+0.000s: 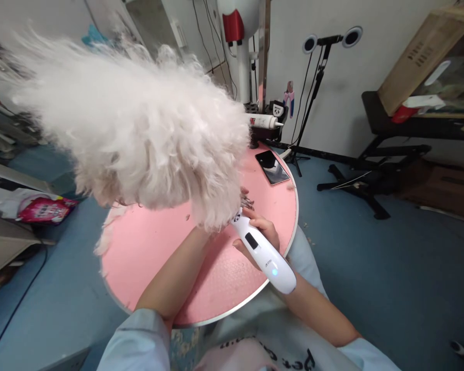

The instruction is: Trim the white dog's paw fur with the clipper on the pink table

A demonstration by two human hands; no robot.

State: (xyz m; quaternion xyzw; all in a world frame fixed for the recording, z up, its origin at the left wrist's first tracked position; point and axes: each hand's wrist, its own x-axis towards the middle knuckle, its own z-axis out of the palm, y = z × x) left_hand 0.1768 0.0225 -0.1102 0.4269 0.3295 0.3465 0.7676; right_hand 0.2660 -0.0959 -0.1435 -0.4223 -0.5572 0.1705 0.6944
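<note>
A fluffy white dog [150,123] stands on the round pink table [147,257], filling the upper left of the head view. My right hand [265,234] is closed around a white cordless hair clipper [266,255] whose blue light glows. The clipper's head touches or lies close against the fur of a lower leg, beside a dark-clawed paw [246,200]. My left forearm reaches in under the dog, and the hand at its end is hidden behind the fur, so its fingers do not show.
A phone [272,167] lies near the table's right edge. Behind it, a dark holder carries a white bottle [265,121] and nail clippers [289,98]. Cut fur [107,229] lies along the left rim. A black light stand [313,98] rises from the floor beyond.
</note>
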